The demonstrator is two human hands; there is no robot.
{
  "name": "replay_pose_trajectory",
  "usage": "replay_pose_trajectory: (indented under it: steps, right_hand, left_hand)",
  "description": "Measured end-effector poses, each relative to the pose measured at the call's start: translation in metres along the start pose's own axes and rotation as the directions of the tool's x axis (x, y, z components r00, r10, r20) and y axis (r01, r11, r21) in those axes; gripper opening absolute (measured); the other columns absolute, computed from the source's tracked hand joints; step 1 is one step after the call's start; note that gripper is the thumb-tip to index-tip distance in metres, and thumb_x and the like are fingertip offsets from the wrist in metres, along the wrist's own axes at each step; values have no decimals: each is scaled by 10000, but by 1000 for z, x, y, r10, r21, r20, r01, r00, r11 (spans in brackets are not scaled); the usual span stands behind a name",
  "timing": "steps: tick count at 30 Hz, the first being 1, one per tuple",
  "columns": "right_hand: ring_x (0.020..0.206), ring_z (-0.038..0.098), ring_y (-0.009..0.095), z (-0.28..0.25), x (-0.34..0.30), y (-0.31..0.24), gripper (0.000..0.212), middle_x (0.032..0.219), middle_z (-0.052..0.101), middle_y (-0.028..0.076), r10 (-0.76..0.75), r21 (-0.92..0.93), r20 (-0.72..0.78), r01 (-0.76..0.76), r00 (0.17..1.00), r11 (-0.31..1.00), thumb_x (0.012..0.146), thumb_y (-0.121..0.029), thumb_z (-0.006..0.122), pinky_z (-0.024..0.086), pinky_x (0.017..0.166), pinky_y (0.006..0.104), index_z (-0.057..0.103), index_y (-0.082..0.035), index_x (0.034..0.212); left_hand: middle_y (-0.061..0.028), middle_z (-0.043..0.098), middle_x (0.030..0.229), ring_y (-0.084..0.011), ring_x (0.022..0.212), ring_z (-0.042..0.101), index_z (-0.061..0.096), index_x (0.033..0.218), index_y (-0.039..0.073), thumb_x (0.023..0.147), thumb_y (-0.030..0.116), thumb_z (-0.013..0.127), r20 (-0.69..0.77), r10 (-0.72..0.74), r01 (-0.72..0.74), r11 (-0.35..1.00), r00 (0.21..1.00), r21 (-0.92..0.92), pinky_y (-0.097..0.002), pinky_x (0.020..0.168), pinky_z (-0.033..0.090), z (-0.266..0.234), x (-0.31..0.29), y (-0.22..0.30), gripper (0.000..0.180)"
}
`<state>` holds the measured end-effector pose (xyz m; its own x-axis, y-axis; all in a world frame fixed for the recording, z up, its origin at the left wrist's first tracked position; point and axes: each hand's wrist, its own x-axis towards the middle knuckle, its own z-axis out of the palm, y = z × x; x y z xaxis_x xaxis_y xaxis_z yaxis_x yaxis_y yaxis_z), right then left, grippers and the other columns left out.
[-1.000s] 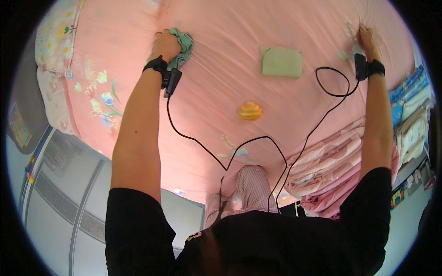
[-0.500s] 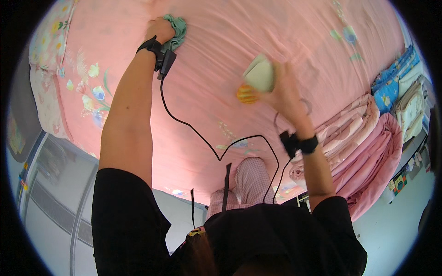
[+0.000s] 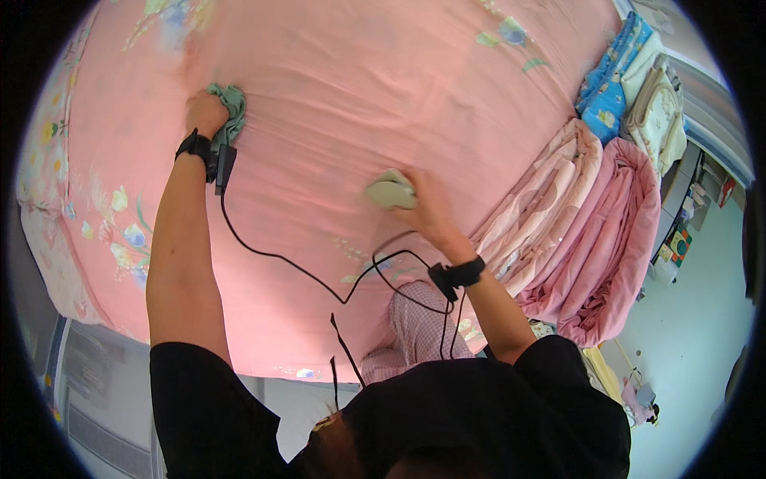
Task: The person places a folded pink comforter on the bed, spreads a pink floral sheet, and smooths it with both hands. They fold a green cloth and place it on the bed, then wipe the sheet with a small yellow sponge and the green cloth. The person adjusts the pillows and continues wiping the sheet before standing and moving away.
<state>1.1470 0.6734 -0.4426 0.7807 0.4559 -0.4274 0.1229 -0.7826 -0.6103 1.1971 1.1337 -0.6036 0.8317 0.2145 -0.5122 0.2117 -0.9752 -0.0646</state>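
Note:
My left hand [image 3: 206,113] is closed on a crumpled green cloth [image 3: 231,110], resting on the pink flowered bedsheet [image 3: 319,88] at the far left. Nearer the middle, my right hand [image 3: 431,209] grips a rounded, pale green handheld object [image 3: 389,191] from its right side. It lies low against the sheet, its underside hidden; I cannot make out its exact kind. Black straps with small boxes sit on both wrists. A black cable [image 3: 279,254] runs from the left one over the sheet toward my body.
Folded pink quilts [image 3: 614,231] are heaped along the bed's right side. Beyond them lie a blue patterned cloth [image 3: 610,88] and folded pale fabrics [image 3: 656,116]. A flowered pillow [image 3: 44,199] is at the left edge. My checked trouser knee [image 3: 416,315] is against the near edge.
The view has shifted and turned. The pale green object has tipped down toward the sheet, and its yellow-orange striped part no longer shows. My left hand keeps hold of the cloth.

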Motion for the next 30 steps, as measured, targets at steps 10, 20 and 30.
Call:
replay_pose_trajectory:
  steps: [10,20,30]
  right_hand:
    - [972,580,359,7,21,96,744,1063,586,246,347,70,-105,-341,932,937,572,-335,857,479,861,405,521,75,1094]
    - [1041,561,389,9,25,110,831,1090,576,283,338,154,-107,-321,935,935,540,-402,847,478,892,405,511,98,1112]
    - [1005,624,345,11,32,125,895,1096,609,272,299,110,-128,-286,946,952,550,-408,852,514,855,374,497,127,1174]
  left_hand:
    - [-259,642,1087,-410,1020,622,697,928,-46,886,300,494,-49,0,0,1000,999,-1,-484,897,475,14,10,-10,403]
    - [-300,654,943,-466,915,633,688,923,-46,904,375,478,-165,-12,6,999,986,-37,-505,808,505,34,42,-46,471]
    - [-274,650,939,-478,885,604,629,995,7,896,390,529,-459,235,-215,972,857,97,-529,763,484,15,21,-41,409]
